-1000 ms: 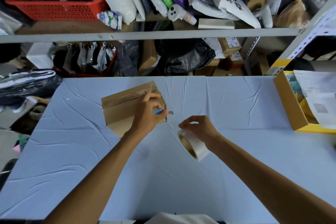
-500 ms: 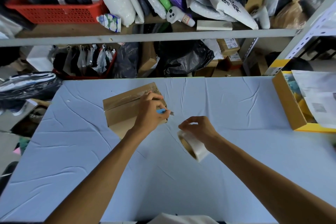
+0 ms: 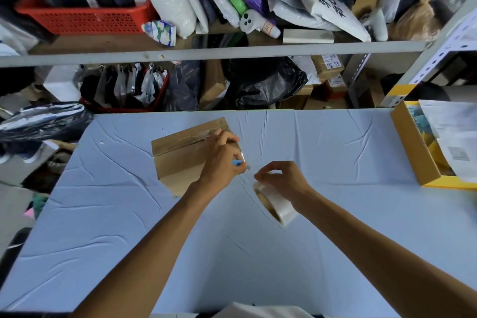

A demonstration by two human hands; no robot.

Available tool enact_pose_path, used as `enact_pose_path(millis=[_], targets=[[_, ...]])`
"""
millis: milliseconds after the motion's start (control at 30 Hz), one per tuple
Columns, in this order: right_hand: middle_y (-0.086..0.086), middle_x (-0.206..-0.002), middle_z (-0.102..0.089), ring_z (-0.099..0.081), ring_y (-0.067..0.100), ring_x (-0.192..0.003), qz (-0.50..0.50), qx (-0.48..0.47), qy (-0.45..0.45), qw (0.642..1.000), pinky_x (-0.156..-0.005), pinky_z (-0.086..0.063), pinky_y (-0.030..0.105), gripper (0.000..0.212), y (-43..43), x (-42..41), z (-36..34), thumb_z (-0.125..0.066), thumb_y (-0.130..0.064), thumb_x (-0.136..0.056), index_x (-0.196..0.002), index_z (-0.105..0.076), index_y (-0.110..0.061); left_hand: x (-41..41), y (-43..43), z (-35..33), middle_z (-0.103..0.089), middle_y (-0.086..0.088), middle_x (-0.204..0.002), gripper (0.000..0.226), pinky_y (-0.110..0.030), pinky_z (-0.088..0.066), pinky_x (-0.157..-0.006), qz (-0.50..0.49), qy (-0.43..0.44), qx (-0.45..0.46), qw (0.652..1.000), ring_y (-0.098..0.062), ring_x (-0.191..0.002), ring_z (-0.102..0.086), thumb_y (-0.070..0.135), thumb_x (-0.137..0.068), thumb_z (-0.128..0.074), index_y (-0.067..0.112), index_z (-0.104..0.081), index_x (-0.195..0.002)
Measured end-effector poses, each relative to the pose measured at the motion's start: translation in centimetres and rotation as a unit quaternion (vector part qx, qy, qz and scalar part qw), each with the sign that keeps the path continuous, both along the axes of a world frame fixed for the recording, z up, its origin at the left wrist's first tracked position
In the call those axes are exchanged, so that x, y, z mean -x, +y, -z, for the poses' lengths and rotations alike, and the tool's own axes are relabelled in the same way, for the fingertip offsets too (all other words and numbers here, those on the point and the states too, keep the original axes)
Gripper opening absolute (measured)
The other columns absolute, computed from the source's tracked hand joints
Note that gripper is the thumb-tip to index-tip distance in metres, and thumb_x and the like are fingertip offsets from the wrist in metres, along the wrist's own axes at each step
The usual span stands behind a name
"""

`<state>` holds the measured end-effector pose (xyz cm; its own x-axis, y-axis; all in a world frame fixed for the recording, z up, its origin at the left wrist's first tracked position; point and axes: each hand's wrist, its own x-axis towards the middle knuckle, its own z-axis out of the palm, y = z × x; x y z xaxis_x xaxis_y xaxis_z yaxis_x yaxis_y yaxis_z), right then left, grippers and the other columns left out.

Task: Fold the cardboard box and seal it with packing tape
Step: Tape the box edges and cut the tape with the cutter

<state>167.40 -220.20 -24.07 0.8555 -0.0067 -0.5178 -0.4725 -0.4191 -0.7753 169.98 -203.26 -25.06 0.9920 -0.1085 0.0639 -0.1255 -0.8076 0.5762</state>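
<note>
A brown cardboard box (image 3: 180,160) stands on the light blue table (image 3: 258,253), with clear tape along its top seam. My left hand (image 3: 219,160) rests against the box's right end and grips a small blue-handled cutter (image 3: 240,163), whose blade tip points right. My right hand (image 3: 281,178) holds a roll of clear packing tape (image 3: 275,205) just right of the box, lifted off the table. A thin strip of tape seems to run from the roll toward the box, though it is hard to see.
An open yellow-edged cardboard tray (image 3: 415,150) with papers sits at the table's right edge. Behind the table, grey metal shelves (image 3: 206,53) hold bags, boxes and a red basket (image 3: 85,17). A dark bag (image 3: 44,121) lies at the far left.
Both hands stay nearly in place; the left hand with the cutter has shifted slightly along the box's right end. The tape roll has hardly moved.
</note>
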Motion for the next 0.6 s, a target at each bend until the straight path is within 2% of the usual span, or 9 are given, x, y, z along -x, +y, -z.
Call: enact_pose_path(millis=[167,300,400,467,533,600], targets=[[0.0,-0.074,-0.068,-0.058,0.012,-0.057,-0.025,0.015,-0.014,0.999,-0.046,-0.041,0.014,0.007,-0.5,0.2,0.5,-0.076,-0.029,-0.076,-0.072,-0.072,-0.024,-0.2,0.1,0.1,-0.054,-0.001,-0.12,0.012,-0.038,-0.04,-0.098,-0.008,0.001,0.012,1.0,-0.022,-0.123,-0.035,0.015,-0.071,-0.081,0.006,-0.072,-0.069],[-0.004,-0.082,-0.072,-0.066,0.016,-0.075,-0.092,0.073,-0.016,0.993,-0.064,-0.05,0.025,0.008,-1.3,0.8,1.3,-0.072,-0.028,-0.075,-0.067,-0.072,-0.029,-0.3,0.7,-0.1,-0.052,-0.004,-0.122,0.014,-0.031,-0.029,-0.102,0.008,0.013,-0.007,1.0,-0.024,-0.129,-0.031,0.01,-0.071,-0.08,0.003,-0.07,-0.065],[-0.01,-0.077,-0.069,-0.065,0.016,-0.076,-0.126,0.116,-0.013,0.985,-0.064,-0.046,0.026,0.006,-2.6,1.6,1.9,-0.069,-0.034,-0.075,-0.069,-0.07,-0.035,-0.7,2.5,-0.3,-0.055,-0.004,-0.119,0.011,-0.02,-0.023,-0.097,-0.008,0.012,0.017,1.0,-0.023,-0.125,-0.038,0.011,-0.072,-0.079,0.005,-0.071,-0.067],[-0.009,-0.076,-0.068,-0.065,0.018,-0.078,-0.128,0.106,-0.02,0.986,-0.066,-0.045,0.027,0.006,-3.4,1.6,2.3,-0.068,-0.035,-0.077,-0.072,-0.069,-0.033,-0.6,2.8,-0.4,-0.055,-0.003,-0.12,0.011,-0.025,-0.027,-0.101,0.006,0.024,0.019,1.0,-0.022,-0.129,-0.036,0.014,-0.073,-0.079,0.006,-0.072,-0.069],[-0.004,-0.08,-0.069,-0.064,0.02,-0.078,-0.157,0.105,-0.025,0.982,-0.071,-0.046,0.031,0.006,-3.8,1.5,2.6,-0.065,-0.035,-0.081,-0.076,-0.066,-0.031,-0.4,2.4,-0.4,-0.053,-0.004,-0.121,0.011,-0.037,-0.029,-0.108,0.017,0.027,0.011,0.999,-0.024,-0.131,-0.034,0.015,-0.073,-0.08,0.007,-0.073,-0.07],[0.0,-0.073,-0.063,-0.056,0.019,-0.065,-0.198,0.098,-0.02,0.975,-0.065,-0.043,0.031,0.008,-4.1,1.5,2.8,-0.062,-0.033,-0.084,-0.076,-0.06,-0.031,-0.3,2.3,-0.3,-0.053,-0.004,-0.121,0.012,-0.038,-0.029,-0.109,0.016,0.026,0.011,0.999,-0.026,-0.133,-0.033,0.015,-0.073,-0.08,0.006,-0.073,-0.07]])
